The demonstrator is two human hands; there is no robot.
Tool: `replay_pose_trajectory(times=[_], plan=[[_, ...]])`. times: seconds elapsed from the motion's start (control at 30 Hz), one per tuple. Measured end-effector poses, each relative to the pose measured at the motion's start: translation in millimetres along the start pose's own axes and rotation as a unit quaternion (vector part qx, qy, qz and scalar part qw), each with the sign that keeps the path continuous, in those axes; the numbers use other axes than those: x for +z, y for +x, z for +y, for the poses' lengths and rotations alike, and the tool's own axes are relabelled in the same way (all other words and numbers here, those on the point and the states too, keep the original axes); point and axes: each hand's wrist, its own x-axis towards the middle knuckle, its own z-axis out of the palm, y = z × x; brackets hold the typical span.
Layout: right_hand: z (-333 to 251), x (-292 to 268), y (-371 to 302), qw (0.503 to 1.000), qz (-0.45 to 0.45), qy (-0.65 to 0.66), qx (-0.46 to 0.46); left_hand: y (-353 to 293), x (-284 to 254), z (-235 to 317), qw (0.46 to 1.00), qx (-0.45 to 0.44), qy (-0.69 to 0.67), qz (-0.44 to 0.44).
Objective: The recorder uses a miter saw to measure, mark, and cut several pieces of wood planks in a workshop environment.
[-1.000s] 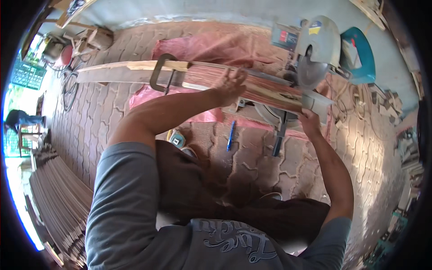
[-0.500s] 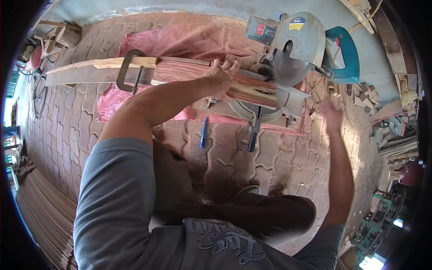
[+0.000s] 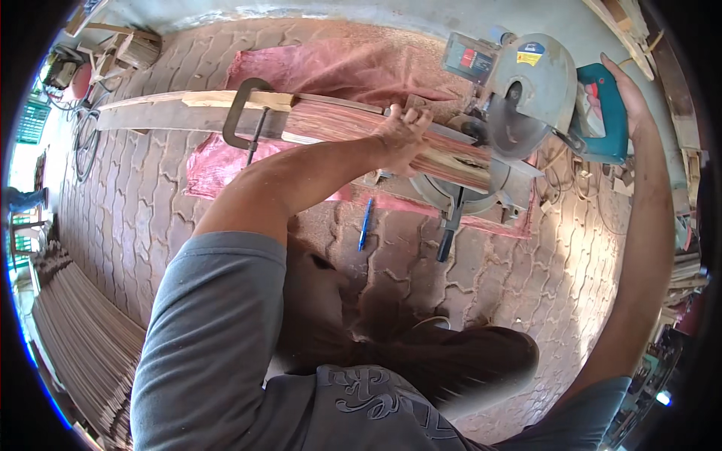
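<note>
My left hand (image 3: 402,139) presses on and grips a reddish wooden board (image 3: 331,124), its fingers bent over the far edge. The board lies across the base of a miter saw (image 3: 534,83), its right end close to the blade guard (image 3: 517,134). Around the saw's teal handle (image 3: 613,113) my right hand (image 3: 630,94) is closed, the palm on its outer side and fingertips partly showing in the loop. The saw head is raised above the board. A C-clamp (image 3: 237,120) sits over a long wooden strip (image 3: 162,116) at the board's left end.
A blue pen (image 3: 365,224) lies on the paving in front of me. Pink sheeting (image 3: 301,68) with sawdust spreads under and behind the saw. Stacked wooden strips (image 3: 83,331) stand at the left, a grey wall (image 3: 376,9) at the back. Wood scraps and cables lie at the right.
My right hand has moved up and outward from over the floor and closed on the saw's handle. The left hand stays on the board. The whole view has shifted slightly.
</note>
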Motion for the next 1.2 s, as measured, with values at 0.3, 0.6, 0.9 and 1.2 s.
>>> replay_pose_trajectory(times=[0.3, 0.6, 0.9, 1.2], plan=[[69.6, 14.6, -68.2, 0.989, 0.055, 0.125, -0.065, 3.4, 6.0, -1.1, 1.0, -0.001, -0.002, 0.016], [128.9, 35.2, -102.3, 0.976, 0.13, 0.032, -0.171, 1.8, 0.4, 1.2, 1.0, -0.003, 0.013, 0.005], [158.8, 40.7, -110.8, 0.971, 0.098, 0.079, -0.204, -1.3, -15.1, 4.6, 1.0, -0.006, -0.007, -0.03], [175.5, 53.3, -126.1, 0.966, 0.095, 0.11, -0.214, 0.5, -3.4, 3.9, 1.0, -0.008, -0.004, 0.005]])
